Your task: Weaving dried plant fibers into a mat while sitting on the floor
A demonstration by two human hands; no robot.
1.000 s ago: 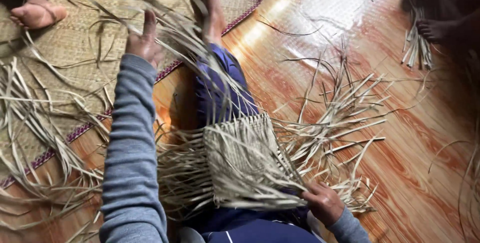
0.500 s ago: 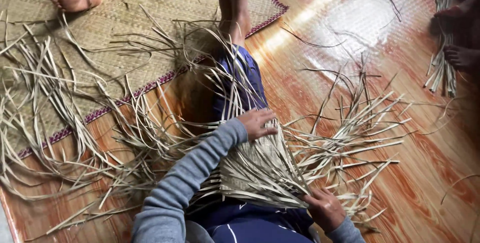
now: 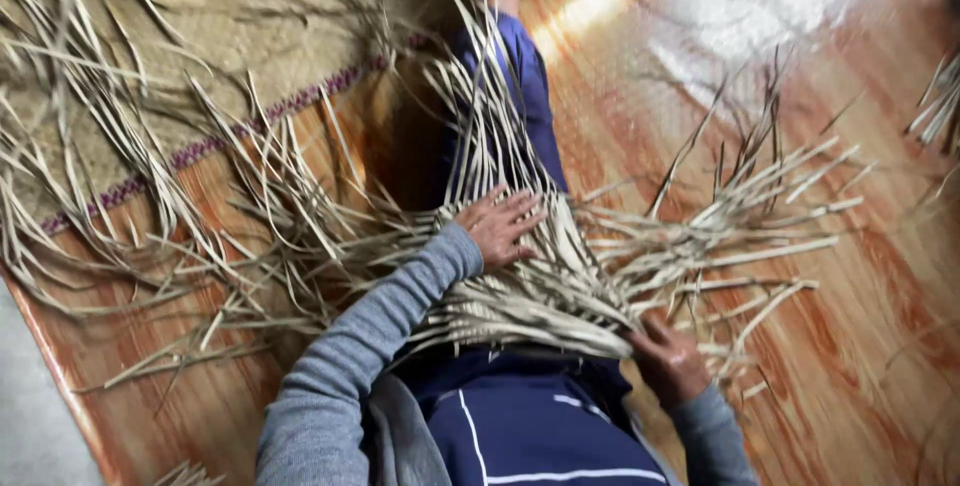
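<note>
Pressed flat, fingers spread, left hand (image 3: 503,227) on the woven straw panel (image 3: 520,291) across the lap; right hand (image 3: 668,358) clamped on the panel's near right edge. Loose straw strips (image 3: 740,216) fanned over the wooden floor (image 3: 860,346) and straw mat (image 3: 200,36)

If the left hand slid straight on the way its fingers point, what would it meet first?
Probably the loose straw strips fanning out to the right; the left hand already rests flat on the woven piece. Depth is unclear.
</note>
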